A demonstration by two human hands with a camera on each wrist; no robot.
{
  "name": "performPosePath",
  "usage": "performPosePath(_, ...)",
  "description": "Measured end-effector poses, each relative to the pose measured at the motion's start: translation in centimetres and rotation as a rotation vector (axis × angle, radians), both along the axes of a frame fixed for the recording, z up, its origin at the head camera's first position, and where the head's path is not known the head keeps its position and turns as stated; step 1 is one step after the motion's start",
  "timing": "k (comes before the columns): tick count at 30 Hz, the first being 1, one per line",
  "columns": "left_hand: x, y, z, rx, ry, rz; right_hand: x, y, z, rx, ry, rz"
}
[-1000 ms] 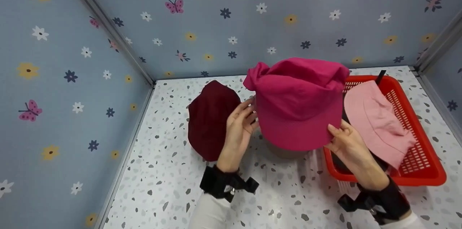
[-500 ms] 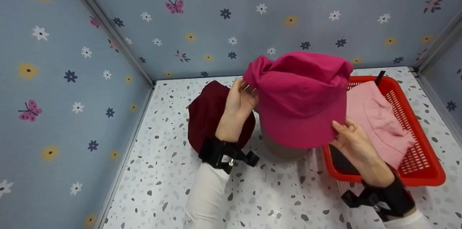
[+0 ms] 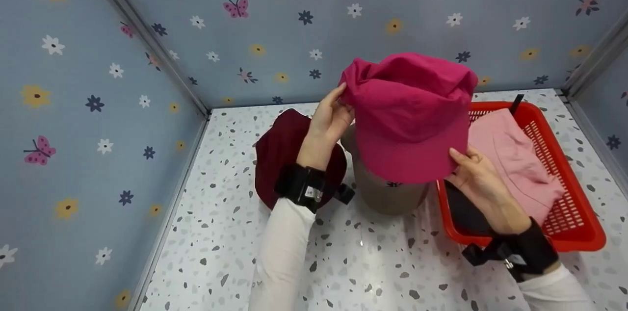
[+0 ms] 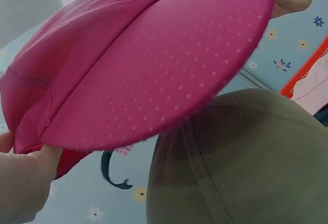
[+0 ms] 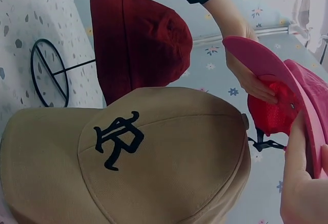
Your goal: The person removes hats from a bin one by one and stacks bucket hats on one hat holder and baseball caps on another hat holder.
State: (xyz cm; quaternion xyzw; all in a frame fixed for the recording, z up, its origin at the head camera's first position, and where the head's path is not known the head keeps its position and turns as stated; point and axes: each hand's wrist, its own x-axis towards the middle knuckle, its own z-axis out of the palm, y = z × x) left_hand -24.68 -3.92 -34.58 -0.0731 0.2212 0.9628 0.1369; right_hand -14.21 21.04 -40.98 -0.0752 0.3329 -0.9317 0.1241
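Observation:
A bright pink cap (image 3: 412,115) is held up, brim toward me; small pale dots cover its brim (image 4: 169,75) in the left wrist view. My left hand (image 3: 326,122) grips its left side with thumb and fingers. With the right hand (image 3: 483,188) I pinch the right edge of the brim. Just below sits a khaki cap (image 3: 392,198), partly hidden by the pink one; a dark emblem (image 5: 120,137) shows on its front in the right wrist view. Behind my left wrist stands a dark red bucket hat (image 3: 279,154).
At the right, a red plastic basket (image 3: 596,232) holds a light pink bucket hat (image 3: 520,164) and something black (image 3: 463,208). A black wire stand (image 5: 49,73) supports the dark red hat. Flower-patterned walls (image 3: 314,16) enclose the speckled table (image 3: 221,252).
The pink cap has risen in the head view, uncovering more of the khaki cap. My left hand has moved up to the pink cap's side and grips it. The right hand keeps its pinch.

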Motion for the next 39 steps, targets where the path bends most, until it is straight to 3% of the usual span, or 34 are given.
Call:
performPosePath(8, -1.7, 0.5, -1.0, -0.023, 0.092, -0.021, -1.2, -0.1, -0.2, 0.013, -0.09, -0.016)
performPosePath(16, -2.4, 0.7, -2.8, -0.042, 0.081, -0.011, -1.7, -0.3, -0.8, 0.031, -0.156, -0.004)
performPosePath(22, -2.2, 0.9, -4.2, -0.071, 0.008, 0.032, -1.0, -0.1, -1.7, -0.002, -0.143, 0.057)
performPosePath(27, -1.7, 0.8, -5.0, -0.111, 0.007, 0.075, -0.6, 0.0, -2.3, -0.056, -0.153, 0.083)
performPosePath(32, -1.1, 0.6, -5.5, -0.221, -0.003, 0.091, -0.2, 0.0, -2.7, -0.042, -0.178, 0.087)
performPosePath(39, -0.1, 0.3, -6.3, -0.432, -0.043, 0.108, 0.3, -0.2, -3.0, 0.075, -0.252, 0.066)
